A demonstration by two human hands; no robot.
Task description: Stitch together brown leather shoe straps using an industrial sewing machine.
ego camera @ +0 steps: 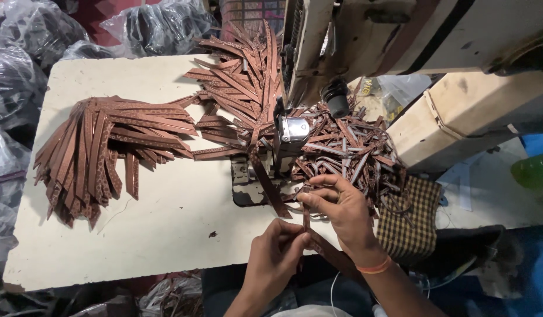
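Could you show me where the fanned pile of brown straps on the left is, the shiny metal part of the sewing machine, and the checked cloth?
Fanned pile of brown straps point(101, 149): head view, middle of the pile.
Shiny metal part point(295, 130): head view, its front face.
Checked cloth point(409, 220): head view, centre of the fabric.

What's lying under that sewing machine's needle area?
A brown leather strap runs under the machine's metal presser area and out toward the hands. Tangled brown strips are heaped beside it. The metal head hides the needle and the strap's far end.
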